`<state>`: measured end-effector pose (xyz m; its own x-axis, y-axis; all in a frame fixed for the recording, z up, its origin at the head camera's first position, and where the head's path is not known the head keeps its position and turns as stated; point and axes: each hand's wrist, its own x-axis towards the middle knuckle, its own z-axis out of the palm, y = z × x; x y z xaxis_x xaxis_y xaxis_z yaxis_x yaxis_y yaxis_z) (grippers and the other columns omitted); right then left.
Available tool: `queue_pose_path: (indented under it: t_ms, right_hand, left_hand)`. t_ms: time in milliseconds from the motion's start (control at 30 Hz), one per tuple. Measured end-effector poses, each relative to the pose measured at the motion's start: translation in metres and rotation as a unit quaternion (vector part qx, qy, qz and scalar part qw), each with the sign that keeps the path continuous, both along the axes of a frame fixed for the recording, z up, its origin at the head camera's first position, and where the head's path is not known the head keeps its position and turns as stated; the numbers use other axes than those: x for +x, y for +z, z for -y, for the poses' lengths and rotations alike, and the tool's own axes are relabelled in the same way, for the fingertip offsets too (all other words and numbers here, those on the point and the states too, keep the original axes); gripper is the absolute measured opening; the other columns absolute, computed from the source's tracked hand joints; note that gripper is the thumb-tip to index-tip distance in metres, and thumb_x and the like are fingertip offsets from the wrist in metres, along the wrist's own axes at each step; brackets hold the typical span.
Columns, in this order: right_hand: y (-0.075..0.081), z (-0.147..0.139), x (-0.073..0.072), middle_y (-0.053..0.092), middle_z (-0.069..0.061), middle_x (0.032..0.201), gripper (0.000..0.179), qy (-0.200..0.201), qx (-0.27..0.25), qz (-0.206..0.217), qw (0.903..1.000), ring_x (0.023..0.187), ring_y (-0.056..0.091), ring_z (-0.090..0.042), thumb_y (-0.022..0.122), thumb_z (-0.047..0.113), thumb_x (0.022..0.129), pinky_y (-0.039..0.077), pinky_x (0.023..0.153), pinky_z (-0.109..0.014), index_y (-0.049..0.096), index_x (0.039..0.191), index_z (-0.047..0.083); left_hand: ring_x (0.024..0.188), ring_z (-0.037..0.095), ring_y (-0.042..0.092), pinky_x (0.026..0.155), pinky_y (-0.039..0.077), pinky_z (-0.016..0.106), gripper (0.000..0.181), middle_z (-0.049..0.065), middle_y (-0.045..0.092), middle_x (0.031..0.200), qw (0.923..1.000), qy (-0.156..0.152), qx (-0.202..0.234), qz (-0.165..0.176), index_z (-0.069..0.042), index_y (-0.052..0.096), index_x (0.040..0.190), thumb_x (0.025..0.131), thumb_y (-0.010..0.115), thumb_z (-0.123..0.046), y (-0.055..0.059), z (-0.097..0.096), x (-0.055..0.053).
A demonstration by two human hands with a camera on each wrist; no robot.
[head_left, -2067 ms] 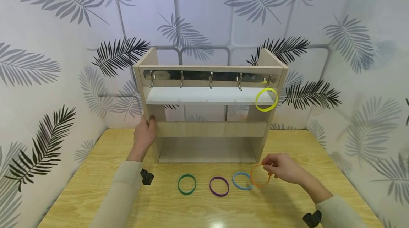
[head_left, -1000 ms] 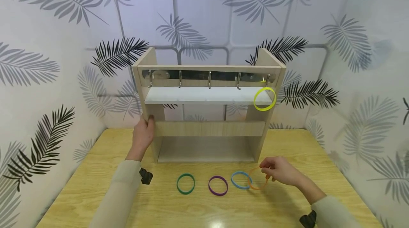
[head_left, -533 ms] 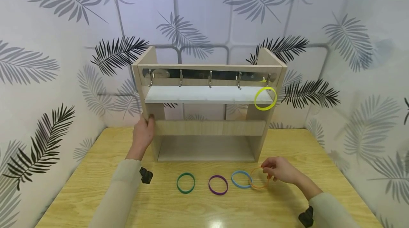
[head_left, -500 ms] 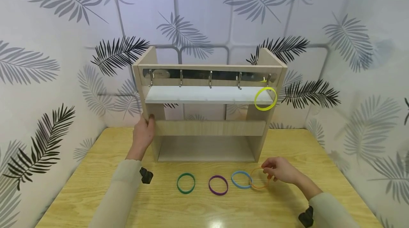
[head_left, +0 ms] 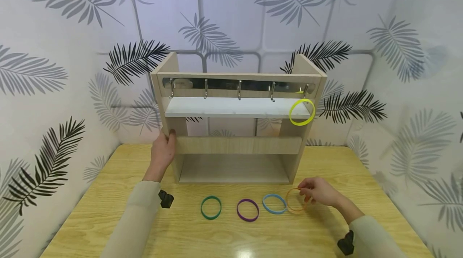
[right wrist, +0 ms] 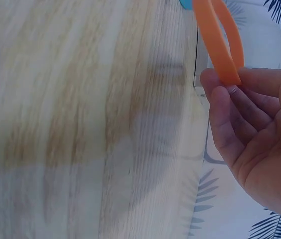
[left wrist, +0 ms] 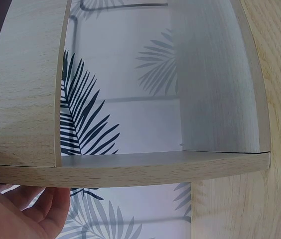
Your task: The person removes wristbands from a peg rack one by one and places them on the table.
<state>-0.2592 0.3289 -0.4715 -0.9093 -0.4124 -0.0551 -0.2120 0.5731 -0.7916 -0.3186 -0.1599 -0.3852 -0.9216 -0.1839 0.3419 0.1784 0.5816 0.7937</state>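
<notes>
My left hand (head_left: 162,151) grips the left side panel of a pale wooden shelf unit (head_left: 238,145); in the left wrist view its fingers curl behind the panel's edge. Between thumb and fingertips, my right hand (head_left: 320,192) pinches an orange silicone wristband (right wrist: 215,40), near the unit's front right corner. The band's far side hangs close beside a light blue wristband (head_left: 274,203) lying on the table. Farther left lie a purple wristband (head_left: 247,210) and a green wristband (head_left: 211,207). From the rightmost metal hook (head_left: 306,89) hangs a yellow wristband (head_left: 302,112).
Several metal hooks line a shiny rail (head_left: 220,84) across the unit's upper front. A white shelf (head_left: 236,107) sits below the rail, with a wooden crossbar (head_left: 238,145) lower down. The wood-grain table (head_left: 217,238) meets a leaf-patterned wall (head_left: 231,17) behind.
The right hand has lowered a little since the earliest frame, still pinching the orange wristband. Over the last half second the band shifts slightly right. The left hand keeps its place on the unit.
</notes>
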Motion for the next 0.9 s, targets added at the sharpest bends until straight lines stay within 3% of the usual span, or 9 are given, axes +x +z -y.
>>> queue_pose_path:
  t_ms: [433, 900]
  right_hand:
    - [-0.002, -0.006, -0.005, 0.066, -0.013, 0.084, 0.018, -0.041, 0.03, -0.022, 0.9985, 0.067, 0.062, -0.024, 0.056, 0.005, 0.092, 0.051, 0.056, -0.037, 0.061, 0.103, -0.009]
    - [-0.011, -0.007, -0.007, 0.067, -0.012, 0.081, 0.015, -0.044, 0.059, -0.073, 0.9946, 0.062, 0.06, -0.018, 0.061, 0.003, 0.088, 0.047, 0.053, -0.026, 0.065, 0.096, -0.009]
  left_hand:
    - [0.098, 0.044, 0.059, 0.076, 0.046, 0.055, 0.055, 0.03, 0.057, 0.117, 1.0, 0.003, -0.007, -0.007, -0.001, 0.042, 0.136, 0.1, 0.029, -0.042, -0.001, 0.001, -0.002]
    - [0.097, 0.044, 0.059, 0.076, 0.046, 0.055, 0.056, 0.031, 0.057, 0.117, 1.0, -0.001, -0.007, -0.004, -0.002, 0.041, 0.137, 0.1, 0.029, -0.042, -0.002, 0.001, -0.002]
